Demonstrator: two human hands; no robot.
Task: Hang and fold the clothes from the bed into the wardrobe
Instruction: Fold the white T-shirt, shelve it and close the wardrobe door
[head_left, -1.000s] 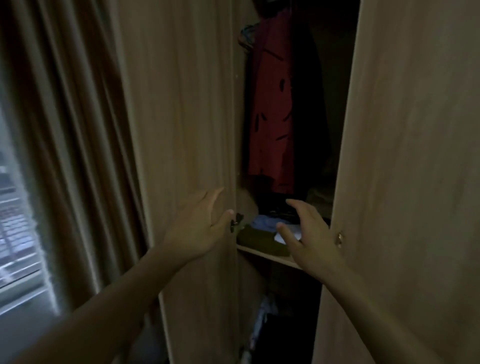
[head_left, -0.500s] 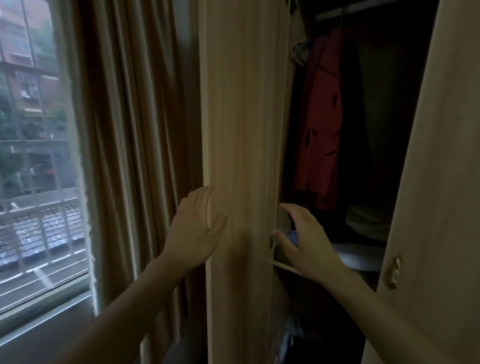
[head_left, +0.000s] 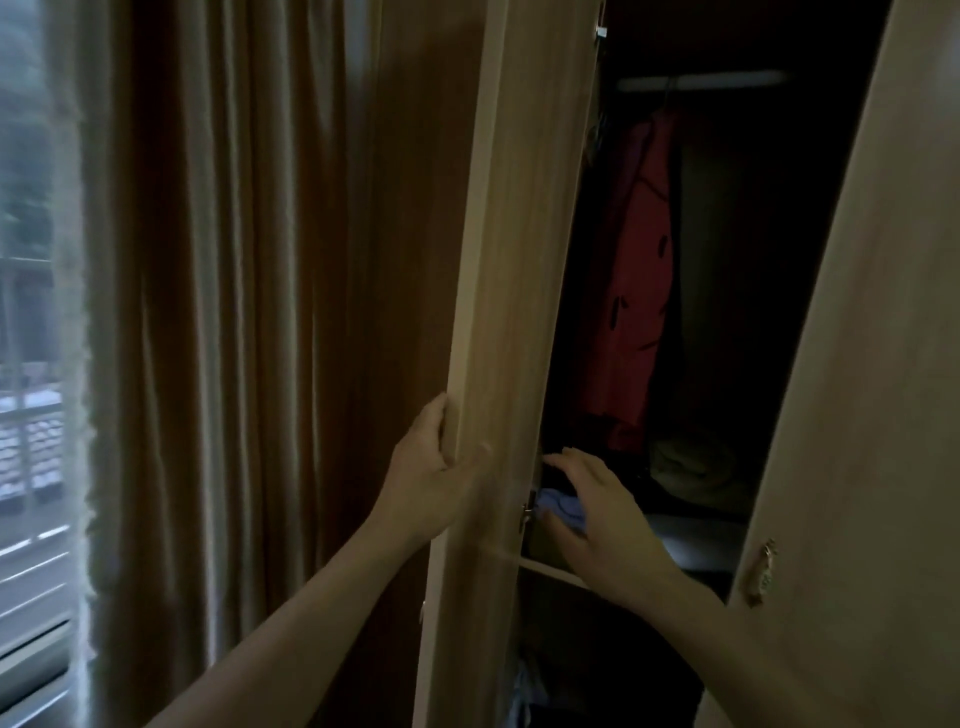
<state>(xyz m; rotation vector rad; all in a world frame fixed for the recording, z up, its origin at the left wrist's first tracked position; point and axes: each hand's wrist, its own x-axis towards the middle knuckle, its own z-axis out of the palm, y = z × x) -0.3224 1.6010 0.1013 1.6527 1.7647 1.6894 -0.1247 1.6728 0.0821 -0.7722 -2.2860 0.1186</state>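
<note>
The wardrobe stands open in front of me. My left hand (head_left: 436, 483) grips the edge of the left wardrobe door (head_left: 514, 312), thumb on its inner face and fingers round its outer edge. My right hand (head_left: 597, 514) reaches into the wardrobe with relaxed fingers over a blue folded garment (head_left: 558, 506) on the shelf (head_left: 550, 569); I cannot tell if it touches it. A red garment with dark marks (head_left: 631, 291) hangs from the rail (head_left: 701, 80). An olive folded cloth (head_left: 691, 462) lies further right on the shelf.
The right wardrobe door (head_left: 857, 415) with a brass handle (head_left: 761, 571) stands open on the right. Brown curtains (head_left: 249, 312) hang to the left, beside a window (head_left: 31, 415). More dim clothes lie below the shelf (head_left: 524, 691).
The left door has swung further open to the left. My left hand went from lying flat on the door to gripping its edge. My right hand reached further onto the shelf.
</note>
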